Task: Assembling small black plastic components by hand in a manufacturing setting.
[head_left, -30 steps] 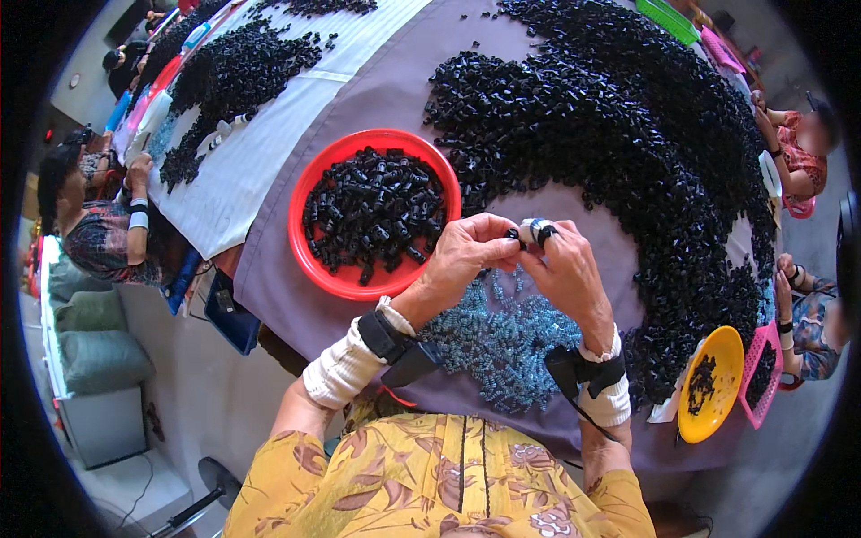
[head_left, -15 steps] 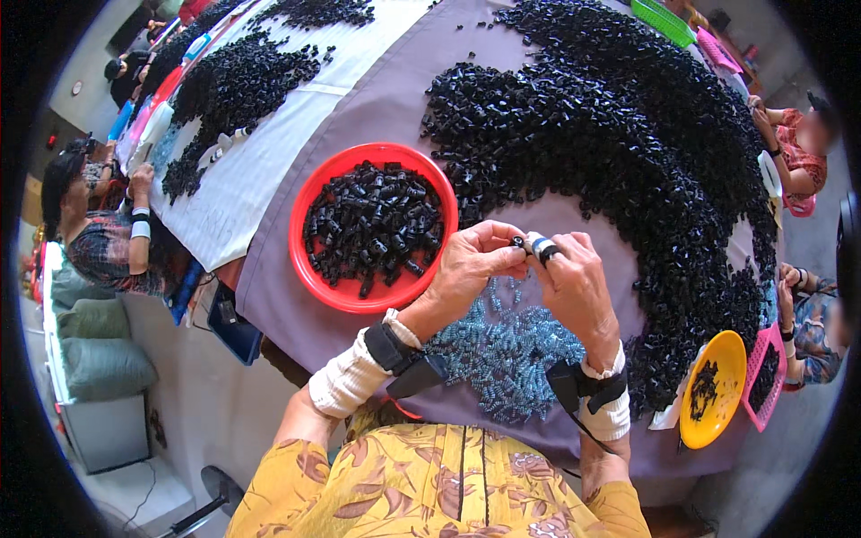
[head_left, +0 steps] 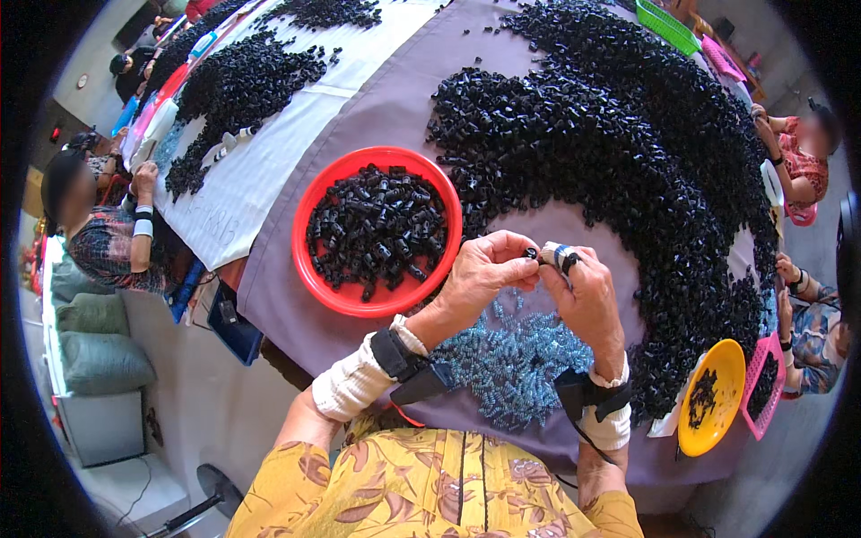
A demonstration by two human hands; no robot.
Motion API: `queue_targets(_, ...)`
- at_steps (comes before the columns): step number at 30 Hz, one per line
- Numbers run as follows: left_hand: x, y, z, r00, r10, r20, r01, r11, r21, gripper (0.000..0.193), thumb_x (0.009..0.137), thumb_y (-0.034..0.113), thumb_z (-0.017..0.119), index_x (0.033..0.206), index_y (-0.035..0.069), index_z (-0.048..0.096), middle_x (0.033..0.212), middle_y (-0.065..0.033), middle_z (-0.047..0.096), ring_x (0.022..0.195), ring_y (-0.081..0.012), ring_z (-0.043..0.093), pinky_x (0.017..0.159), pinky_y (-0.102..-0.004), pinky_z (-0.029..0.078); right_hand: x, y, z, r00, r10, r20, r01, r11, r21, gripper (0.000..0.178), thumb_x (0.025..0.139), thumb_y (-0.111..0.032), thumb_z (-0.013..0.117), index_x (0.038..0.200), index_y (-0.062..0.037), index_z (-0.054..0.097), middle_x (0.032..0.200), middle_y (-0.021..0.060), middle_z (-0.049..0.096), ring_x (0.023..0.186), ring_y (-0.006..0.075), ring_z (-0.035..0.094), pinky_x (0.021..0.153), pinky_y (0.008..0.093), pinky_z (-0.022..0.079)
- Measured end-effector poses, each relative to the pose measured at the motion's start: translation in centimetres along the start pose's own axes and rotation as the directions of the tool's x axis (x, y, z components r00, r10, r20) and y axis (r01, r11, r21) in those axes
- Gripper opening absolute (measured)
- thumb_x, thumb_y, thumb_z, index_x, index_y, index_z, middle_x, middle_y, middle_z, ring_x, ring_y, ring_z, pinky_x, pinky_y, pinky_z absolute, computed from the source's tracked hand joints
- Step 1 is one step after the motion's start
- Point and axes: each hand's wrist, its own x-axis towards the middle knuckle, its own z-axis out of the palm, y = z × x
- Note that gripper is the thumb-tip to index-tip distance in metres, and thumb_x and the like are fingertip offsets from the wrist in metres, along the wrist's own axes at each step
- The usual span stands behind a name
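Note:
My left hand (head_left: 489, 276) pinches a small black plastic part (head_left: 531, 254) between thumb and fingertips. Close against it, my right hand (head_left: 587, 291) has its fingers curled together, with white and dark tape round a finger; what they grip is too small to make out. Below both hands lies a heap of small bluish coil springs (head_left: 516, 368) on the grey-purple cloth. A red basin (head_left: 303, 269) full of black plastic pieces (head_left: 377, 229) stands left of my left hand. Beyond my hands spreads a broad pile of loose black pieces (head_left: 601, 134).
At the right edge sit a yellow bowl (head_left: 731, 394) and a pink basket (head_left: 765, 403) with black pieces. A green basket (head_left: 668, 27) stands far off. People work at the left (head_left: 112, 238) and right (head_left: 803, 161). A white-covered table (head_left: 229, 215) adjoins on the left.
Both hands have shifted slightly right and a little lower in the picture. The small black part stays pinched at my left fingertips.

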Motion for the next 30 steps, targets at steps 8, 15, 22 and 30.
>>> queue_targets(8,0.5,0.7,0.5,0.998,0.060,0.031,-0.062,0.996,0.063,0.019,0.084,0.009,0.063,0.101,0.000,0.059,0.084,-0.0063,0.065,0.075,-0.0108,0.062,0.069,-0.0244,0.052,0.2,0.2,-1.8,0.980,0.198,-0.033,-0.196,0.979,0.062,0.015,0.073,-0.009,0.069,0.085,-0.0023,0.064,0.081,0.0118,0.065,0.078,0.0277,0.060,0.068,0.0349,0.047)
queue_targets(15,0.5,0.3,0.4,0.997,0.069,0.017,-0.071,0.993,0.097,0.019,0.084,0.008,0.063,0.101,0.000,0.060,0.084,-0.0060,0.065,0.075,-0.0104,0.062,0.069,-0.0241,0.052,0.9,0.1,-1.3,0.986,0.068,-0.154,-0.068,0.998,0.005,0.016,0.072,-0.008,0.070,0.084,-0.0010,0.063,0.080,0.0117,0.064,0.075,0.0275,0.060,0.067,0.0343,0.047)
queue_targets(22,0.5,0.3,0.4,0.995,0.097,0.032,-0.101,0.977,0.187,0.025,0.085,0.007,0.062,0.107,-0.003,0.059,0.090,-0.0062,0.064,0.077,-0.0097,0.060,0.070,-0.0232,0.051,1.3,-0.2,-0.8,0.995,-0.031,-0.092,0.022,0.995,-0.097,0.017,0.071,-0.011,0.069,0.082,-0.0008,0.063,0.075,0.0108,0.061,0.072,0.0282,0.057,0.070,0.0374,0.044)
queue_targets(30,0.5,0.0,0.3,0.992,0.127,-0.005,-0.121,0.952,0.280,0.025,0.084,0.006,0.062,0.107,-0.004,0.060,0.090,-0.0053,0.064,0.075,-0.0078,0.059,0.067,-0.0212,0.050,1.4,-0.3,-0.6,0.993,-0.115,0.004,0.114,0.975,-0.188,0.015,0.073,-0.010,0.066,0.082,0.0000,0.063,0.074,0.0103,0.059,0.072,0.0261,0.056,0.075,0.0373,0.041)
